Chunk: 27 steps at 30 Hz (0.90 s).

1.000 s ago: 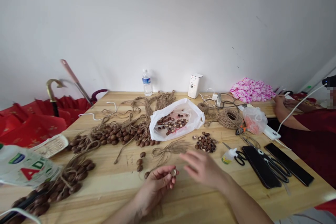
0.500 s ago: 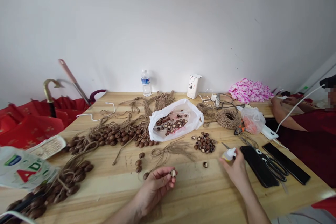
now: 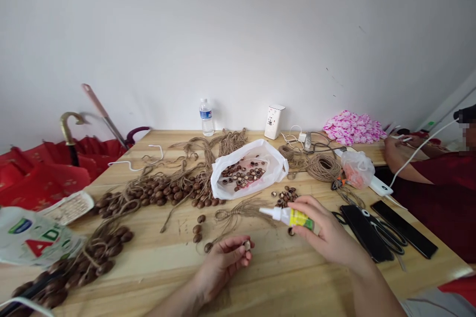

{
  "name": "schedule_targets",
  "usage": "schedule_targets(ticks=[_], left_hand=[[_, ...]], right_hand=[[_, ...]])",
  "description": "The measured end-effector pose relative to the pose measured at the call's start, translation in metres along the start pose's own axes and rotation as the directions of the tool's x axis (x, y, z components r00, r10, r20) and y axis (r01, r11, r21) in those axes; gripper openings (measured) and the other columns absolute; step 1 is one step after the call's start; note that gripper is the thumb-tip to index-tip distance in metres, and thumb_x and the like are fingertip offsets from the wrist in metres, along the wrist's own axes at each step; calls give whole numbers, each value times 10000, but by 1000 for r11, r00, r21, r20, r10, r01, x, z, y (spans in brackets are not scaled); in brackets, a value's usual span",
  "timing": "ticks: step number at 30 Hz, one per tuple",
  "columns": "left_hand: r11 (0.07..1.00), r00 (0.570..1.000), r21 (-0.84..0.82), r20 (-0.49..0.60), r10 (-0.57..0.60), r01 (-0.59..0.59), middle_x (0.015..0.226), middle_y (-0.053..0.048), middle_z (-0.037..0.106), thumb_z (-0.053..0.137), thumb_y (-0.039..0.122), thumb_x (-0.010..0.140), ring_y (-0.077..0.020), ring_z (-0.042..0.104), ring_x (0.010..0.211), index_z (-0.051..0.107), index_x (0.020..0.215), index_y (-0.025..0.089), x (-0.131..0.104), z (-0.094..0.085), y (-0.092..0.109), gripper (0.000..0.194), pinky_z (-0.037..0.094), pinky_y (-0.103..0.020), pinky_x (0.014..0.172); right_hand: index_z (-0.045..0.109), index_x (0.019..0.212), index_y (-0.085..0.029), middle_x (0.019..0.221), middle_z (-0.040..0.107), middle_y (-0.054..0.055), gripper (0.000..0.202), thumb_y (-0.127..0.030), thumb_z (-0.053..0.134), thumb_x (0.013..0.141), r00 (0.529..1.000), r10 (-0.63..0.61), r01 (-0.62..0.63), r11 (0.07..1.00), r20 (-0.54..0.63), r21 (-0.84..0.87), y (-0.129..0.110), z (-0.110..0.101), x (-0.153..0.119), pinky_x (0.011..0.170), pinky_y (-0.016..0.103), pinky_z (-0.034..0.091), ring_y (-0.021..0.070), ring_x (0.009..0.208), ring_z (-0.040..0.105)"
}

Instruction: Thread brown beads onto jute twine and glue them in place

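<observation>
Between the thumb and fingers of my left hand [image 3: 226,260] is a half nutshell [image 3: 247,245], its pale inside showing. My right hand [image 3: 323,228] grips a small glue bottle [image 3: 297,218] with a yellow-green label, tipped on its side, its white nozzle pointing left. The nozzle is above the left hand and apart from the shell. Behind the right hand lies a pile of half shells [image 3: 288,193], partly hidden. A looped bundle of twine [image 3: 238,210] rests beyond my left hand, with several brown nuts [image 3: 197,230] to its left.
A white plastic bag [image 3: 253,168] of shells stands mid-table, beside many nuts strung on twine [image 3: 156,190]. Scissors [image 3: 386,237], a black phone [image 3: 364,233] and a twine coil [image 3: 323,167] are at right. A water bottle [image 3: 206,118] stands at the back; another person's arm [image 3: 403,163] is far right.
My right hand has lifted the glue bottle and brought it left, turning it from upright to lying sideways above the table. My left hand has stayed nearly still with the shell.
</observation>
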<state>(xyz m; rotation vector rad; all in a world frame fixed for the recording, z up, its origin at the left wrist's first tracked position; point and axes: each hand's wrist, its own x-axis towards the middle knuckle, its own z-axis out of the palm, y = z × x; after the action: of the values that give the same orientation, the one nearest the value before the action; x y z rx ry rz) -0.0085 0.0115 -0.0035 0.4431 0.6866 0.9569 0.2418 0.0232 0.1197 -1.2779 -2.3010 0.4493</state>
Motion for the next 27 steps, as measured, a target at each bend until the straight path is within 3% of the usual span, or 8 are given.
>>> schedule_targets(ticks=[3, 6, 12, 17, 22, 27], left_hand=[[1000, 1000, 5, -14, 3, -3, 863, -108, 716, 775, 133, 619, -129, 642, 681, 720, 874, 98, 0, 0, 1, 263, 502, -239, 665], [1000, 1000, -6, -24, 1, -1, 803, -97, 722, 776, 136, 620, -131, 652, 679, 721, 860, 99, 1, 0, 1, 249, 511, -239, 690], [999, 998, -11, -41, -37, 37, 726, -102, 726, 768, 128, 633, -139, 669, 669, 711, 881, 79, 1, -1, 1, 260, 527, -233, 704], [998, 997, -19, -60, -58, 57, 725, -108, 731, 765, 116, 635, -145, 680, 678, 707, 881, 71, 0, -1, 2, 257, 537, -234, 709], [998, 997, -53, -68, -47, 43, 703, -92, 731, 782, 103, 604, -148, 683, 665, 713, 816, 91, -1, 0, 5, 223, 539, -233, 690], [997, 999, -71, -54, -10, 6, 705, -78, 731, 794, 107, 585, -137, 678, 651, 717, 797, 103, -2, 1, 6, 226, 536, -230, 679]], right_hand=[[542, 1177, -256, 1113, 540, 78, 314, -253, 539, 863, 985, -147, 146, 989, 90, 16, -31, -14, 19, 869, 317, 455, 210, 1014, 551], [562, 1124, -244, 1027, 576, 60, 296, -223, 584, 830, 971, -167, 170, 985, 172, -1, -44, -9, 32, 794, 299, 467, 200, 912, 573], [583, 1030, -212, 953, 586, 47, 231, -175, 602, 802, 947, -193, 204, 979, 256, -20, -40, 16, 44, 767, 280, 460, 190, 853, 575], [577, 1033, -203, 962, 573, 57, 225, -151, 573, 815, 927, -221, 241, 970, 303, -30, -39, 21, 47, 775, 292, 454, 193, 879, 556], [569, 1002, -204, 989, 575, 60, 221, -116, 565, 800, 913, -349, 335, 937, 213, 100, -38, 27, 55, 850, 324, 424, 205, 975, 514], [550, 951, -202, 953, 568, 63, 156, -229, 613, 811, 942, -335, 331, 905, -31, 269, -36, 52, 61, 833, 331, 431, 202, 947, 524]])
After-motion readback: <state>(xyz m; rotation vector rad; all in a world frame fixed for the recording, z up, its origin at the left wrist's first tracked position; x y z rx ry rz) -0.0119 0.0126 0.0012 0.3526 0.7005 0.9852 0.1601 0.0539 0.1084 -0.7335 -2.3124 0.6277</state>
